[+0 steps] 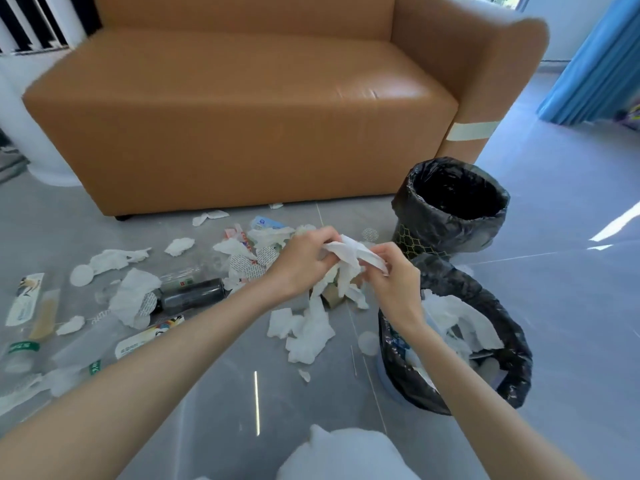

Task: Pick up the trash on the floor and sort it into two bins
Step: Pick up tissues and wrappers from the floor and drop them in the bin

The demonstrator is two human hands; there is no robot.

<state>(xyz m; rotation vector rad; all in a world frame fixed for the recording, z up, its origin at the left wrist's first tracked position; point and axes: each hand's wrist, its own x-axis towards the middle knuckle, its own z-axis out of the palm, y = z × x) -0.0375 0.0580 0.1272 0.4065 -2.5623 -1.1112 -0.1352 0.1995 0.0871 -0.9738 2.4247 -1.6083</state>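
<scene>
Item: crumpled tissue wad (346,268), gripped by left hand (304,261) and right hand (394,285) above the floor (554,306), just beside the tissue-filled near bin (519,375), apparently gathered for dropping there; far bin (426,233) stands behind.

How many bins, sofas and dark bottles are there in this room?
Bins: 2, far bin and near bin
Sofa: 1
Dark bottle: 1
Total: 4
</scene>
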